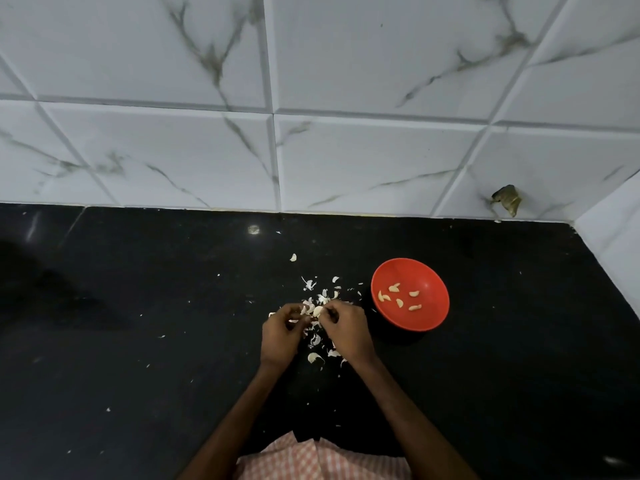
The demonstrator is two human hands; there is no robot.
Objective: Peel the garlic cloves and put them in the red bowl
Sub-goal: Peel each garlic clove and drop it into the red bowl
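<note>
The clove you are working on sits between your two hands, low over the counter, just left of the bowl. Your left hand and right hand both have their fingers curled in, the tips meeting on that pale clove. It looks like a two-handed pinch, though the view is too small to show which fingers bear on it or how much skin is left. Six peeled cloves lie in the bowl, so I judge the task well under way, with this clove in mid-peel. Skins are scattered under and beyond your hands, and one larger pale piece lies between your wrists; I cannot tell whether it is a husk or an unpeeled clove. The main risk is the grip. A half-bared clove is slick, and if it pops out it lands among skins of the same colour and is hard to find. Loose flakes may also cling to your fingertips and ride into the bowl with the clove, so shake them off first. The bowl stands close beside your right hand, and a quick sideways reach could clip its rim and tip it or skid it across the smooth counter. Check the piece between your wrists before you sweep the litter away.
</note>
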